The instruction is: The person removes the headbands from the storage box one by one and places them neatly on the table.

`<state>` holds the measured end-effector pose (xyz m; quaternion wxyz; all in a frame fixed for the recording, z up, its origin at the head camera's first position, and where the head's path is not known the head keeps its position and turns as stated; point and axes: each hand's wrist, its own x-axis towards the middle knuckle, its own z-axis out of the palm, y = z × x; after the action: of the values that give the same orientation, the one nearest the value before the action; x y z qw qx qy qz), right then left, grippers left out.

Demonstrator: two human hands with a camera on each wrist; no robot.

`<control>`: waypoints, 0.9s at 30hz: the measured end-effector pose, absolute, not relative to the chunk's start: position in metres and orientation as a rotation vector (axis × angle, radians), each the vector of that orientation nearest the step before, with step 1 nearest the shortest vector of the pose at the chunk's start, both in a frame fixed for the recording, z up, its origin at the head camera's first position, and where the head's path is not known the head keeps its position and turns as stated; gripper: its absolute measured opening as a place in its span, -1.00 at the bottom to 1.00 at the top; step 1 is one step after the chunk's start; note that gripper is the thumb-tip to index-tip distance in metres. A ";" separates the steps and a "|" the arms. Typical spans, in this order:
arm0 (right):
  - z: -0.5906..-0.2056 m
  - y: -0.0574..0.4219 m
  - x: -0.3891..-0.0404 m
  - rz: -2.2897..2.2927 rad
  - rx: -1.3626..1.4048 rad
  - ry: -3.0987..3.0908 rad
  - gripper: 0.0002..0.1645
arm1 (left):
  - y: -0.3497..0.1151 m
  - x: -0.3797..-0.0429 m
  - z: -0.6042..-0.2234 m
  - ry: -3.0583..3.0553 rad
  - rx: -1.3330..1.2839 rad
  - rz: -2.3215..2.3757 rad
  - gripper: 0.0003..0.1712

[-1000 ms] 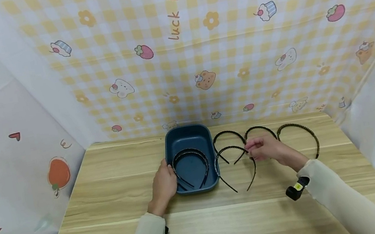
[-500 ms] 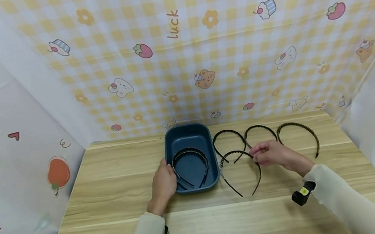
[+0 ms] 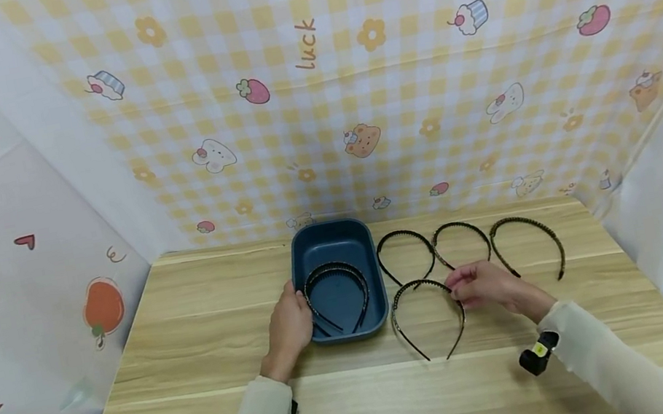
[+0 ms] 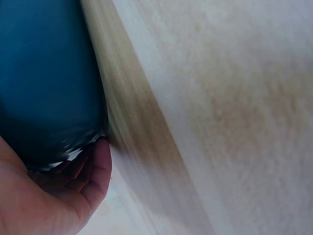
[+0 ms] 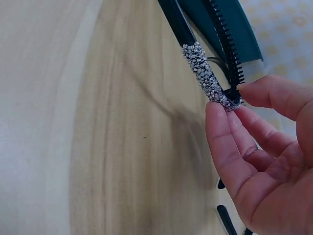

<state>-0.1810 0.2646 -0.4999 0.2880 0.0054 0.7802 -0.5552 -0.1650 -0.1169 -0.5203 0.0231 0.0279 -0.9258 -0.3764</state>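
A black toothed headband [image 3: 422, 283] hangs from my right hand [image 3: 492, 286], to the right of the blue bin. Thumb and fingers pinch it on one side of its arch. Sparkling stones coat a stretch of this headband [image 5: 208, 76] in the right wrist view, and its shadow falls on the tabletop. My left hand [image 3: 288, 322] grips the left side of the dark blue bin [image 3: 329, 233]. In the left wrist view my fingers [image 4: 100, 169] lie against the bin's wall [image 4: 49, 73]. Two nested headbands [image 3: 333, 266] lie inside the bin, near its front end.
Behind the held headband, a black headband [image 3: 401, 232], a second headband [image 3: 457, 225] and a thicker dark headband [image 3: 523, 220] lie in a row on the wooden table [image 3: 367, 408]. A checked cloth [image 3: 303, 123] hangs along the back edge.
My right hand has moved toward the front of the table and slightly right, bringing the pinched headband away from the row. The left hand and the bin have stayed put.
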 end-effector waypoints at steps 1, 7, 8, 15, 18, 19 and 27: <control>-0.501 0.264 -0.180 -1.482 0.014 2.082 -0.62 | -0.117 -0.165 -0.520 -2.866 0.086 -1.167 -0.58; -0.504 0.261 -0.178 -1.471 0.019 2.085 -0.61 | -0.117 -0.165 -0.520 -2.865 0.080 -1.168 -0.58; -0.504 0.260 -0.178 -1.467 0.012 2.088 -0.61 | -0.118 -0.165 -0.520 -2.864 0.081 -1.167 -0.59; -0.507 0.257 -0.176 -1.447 -0.017 2.109 -0.65 | -0.118 -0.165 -0.519 -2.861 0.076 -1.173 -0.61; -0.507 0.256 -0.176 -1.438 -0.024 2.113 -0.64 | -0.118 -0.165 -0.520 -2.859 0.076 -1.176 -0.60; -0.507 0.256 -0.175 -1.435 -0.026 2.113 -0.64 | -0.118 -0.165 -0.520 -2.858 0.077 -1.177 -0.60; -0.510 0.256 -0.176 -1.431 -0.021 2.101 -0.65 | -0.118 -0.165 -0.520 -2.855 0.083 -1.193 -0.61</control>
<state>-0.1759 0.2560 -0.5095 0.2954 -0.0080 0.7896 -0.5378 -0.1649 -0.1182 -0.5201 0.0231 0.0267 -0.9221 -0.3853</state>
